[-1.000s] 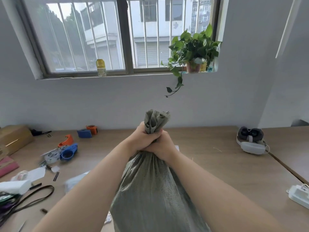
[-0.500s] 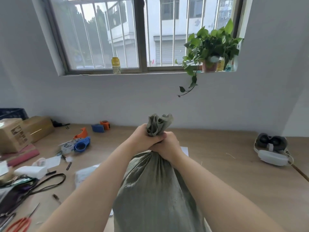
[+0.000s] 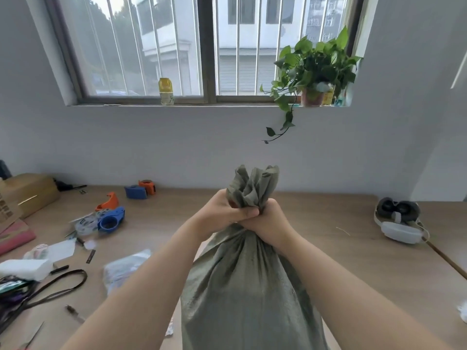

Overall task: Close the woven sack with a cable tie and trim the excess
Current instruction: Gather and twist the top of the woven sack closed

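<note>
Head view, item one?

– Sack (image 3: 247, 286), one, woven, grey-green. It stands upright on the counter (image 3: 341, 248), close to the person and between both forearms. Its mouth is gathered into a bunch that sticks up above the fists.

– Hands?

– Two, both bare. The left hand (image 3: 219, 213) is curled round the sack's neck from the left. The right hand (image 3: 267, 221) is clenched round the same neck from the right. The two touch each other at the knuckles.

– Counter, left side?

– Blue tape dispenser (image 3: 111, 219), with an orange one (image 3: 107, 200) just behind it. Cardboard box (image 3: 30, 190) at the far left edge. Black strap (image 3: 58, 286), looped, near the front. Clear plastic bag (image 3: 126, 267) just beside the left forearm.

– Right side?

– Headset (image 3: 399, 221), grey and white, well apart from the sack.

– Above?

– Windowsill with a yellow bottle (image 3: 166, 91) and a potted plant (image 3: 313, 69), one stem trailing down the wall.
</note>
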Motion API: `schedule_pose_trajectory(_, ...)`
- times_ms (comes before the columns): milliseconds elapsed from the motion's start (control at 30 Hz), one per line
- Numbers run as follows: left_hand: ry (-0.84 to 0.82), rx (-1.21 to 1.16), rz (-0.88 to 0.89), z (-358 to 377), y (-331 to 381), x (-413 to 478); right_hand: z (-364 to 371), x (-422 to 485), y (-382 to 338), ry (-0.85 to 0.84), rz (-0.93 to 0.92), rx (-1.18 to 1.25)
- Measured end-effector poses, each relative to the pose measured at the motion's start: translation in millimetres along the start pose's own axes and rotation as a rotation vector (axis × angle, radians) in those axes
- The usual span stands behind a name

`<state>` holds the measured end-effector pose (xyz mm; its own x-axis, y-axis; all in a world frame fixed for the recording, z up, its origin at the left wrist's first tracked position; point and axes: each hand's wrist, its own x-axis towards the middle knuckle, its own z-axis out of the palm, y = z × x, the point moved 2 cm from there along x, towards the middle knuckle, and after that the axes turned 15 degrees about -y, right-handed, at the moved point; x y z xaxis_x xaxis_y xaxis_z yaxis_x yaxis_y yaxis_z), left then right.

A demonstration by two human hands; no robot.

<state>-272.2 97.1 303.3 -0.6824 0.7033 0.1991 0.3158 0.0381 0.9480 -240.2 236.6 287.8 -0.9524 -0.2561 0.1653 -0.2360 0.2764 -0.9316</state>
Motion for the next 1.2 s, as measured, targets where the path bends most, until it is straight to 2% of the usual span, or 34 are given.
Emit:
schedule_pose_trajectory(133,-0.043,-0.076,0.019,-17,-15,-10,8,4,-1,0.046,-0.027,-0.075)
schedule_pose_trajectory(233,-0.039,-0.033,-0.012,-37,-28,-22,10,8,-4,0.062,-0.028,-0.078)
schedule_pose_trajectory(500,0.13,-0.054,-0.157,-93,-83,-69,18,10,-3,0.213,0.041,-0.239)
schedule_pose_trajectory(733,0.159,-0.14,-0.292,-118,-140,-113,26,11,-3,0.231,0.031,-0.289)
schedule_pose_trajectory(967,0.235,-0.122,-0.5,-116,-210,-156,34,10,-5,0.203,0.007,-0.335)
schedule_pose_trajectory(1200,0.263,0.059,-0.771,-105,-303,-202,37,10,-2,0.201,0.018,-0.319)
